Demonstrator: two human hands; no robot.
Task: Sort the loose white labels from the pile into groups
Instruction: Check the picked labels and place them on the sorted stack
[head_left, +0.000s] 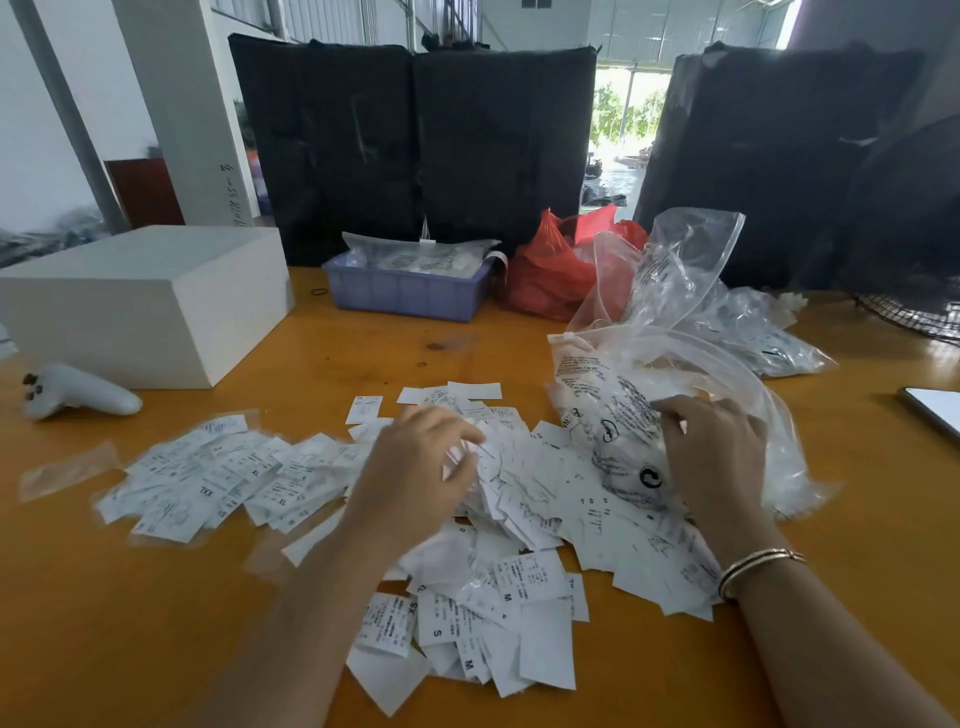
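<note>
Garment warehouse, black bales (415, 150), size labels (519, 519)

A loose pile of white labels (524, 525) sprawls across the middle of the desk, slips overlapping at all angles (size letters S, M and XS readable). To its left lies a flatter group of labels (218, 475) marked XL and XXL.
</note>
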